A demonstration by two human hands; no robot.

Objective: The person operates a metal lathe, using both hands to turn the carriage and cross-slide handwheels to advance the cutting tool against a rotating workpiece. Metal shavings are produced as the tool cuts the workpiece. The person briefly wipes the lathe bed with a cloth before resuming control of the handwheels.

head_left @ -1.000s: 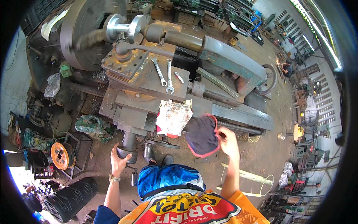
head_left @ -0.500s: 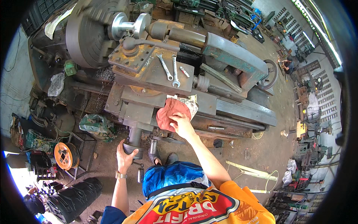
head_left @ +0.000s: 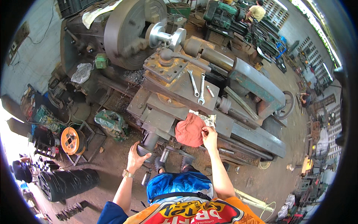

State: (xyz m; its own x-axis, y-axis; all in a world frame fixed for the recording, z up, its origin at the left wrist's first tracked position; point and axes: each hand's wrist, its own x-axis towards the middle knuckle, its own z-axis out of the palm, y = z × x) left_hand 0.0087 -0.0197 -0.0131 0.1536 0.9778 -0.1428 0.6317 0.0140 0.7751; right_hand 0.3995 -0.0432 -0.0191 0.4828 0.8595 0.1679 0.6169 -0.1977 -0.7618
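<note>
Left hand [head_left: 138, 158] is wrapped on the small wheel [head_left: 145, 151] at the front of the lathe [head_left: 257, 84], thumb on one side, fingers on the other, so looks like a decent hold. Right hand [head_left: 210, 138] has the red cloth [head_left: 189, 130] pinched at its right edge, just in front of a crumpled wrapper [head_left: 209, 120]; can't tell if the rest is hanging or lying on metal. Chuck [head_left: 125, 39] looks motion-blurred, so I'd treat it as spinning: bunch that cloth tighter, no loose corners, and don't let it wander near the shiny part [head_left: 164, 36]. Small, even turns on the wheel seem best, and mind those two wrenches [head_left: 201, 87].
</note>
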